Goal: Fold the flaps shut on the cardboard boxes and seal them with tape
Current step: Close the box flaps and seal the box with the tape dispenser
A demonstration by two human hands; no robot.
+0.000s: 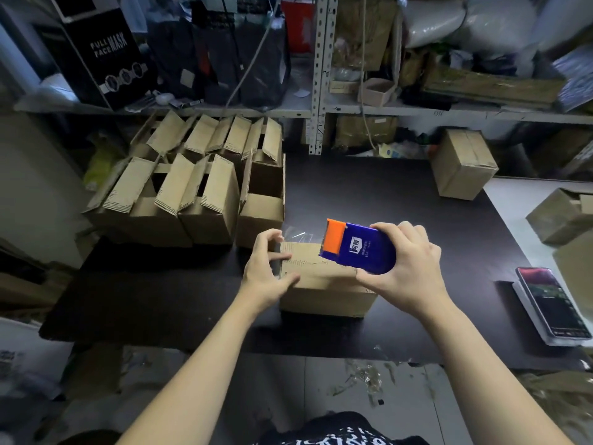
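The right hand [409,268] is holding, half hiding, the tape dispenser [361,250], orange end pointing left along the box [324,285]; the left hand [268,271] grip is clasping the box's end.

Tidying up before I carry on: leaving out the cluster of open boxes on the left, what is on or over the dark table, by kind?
Shut cardboard boxes: 2, the near box and the far box
Tape dispenser: 1
Phone: 1
Total: 4
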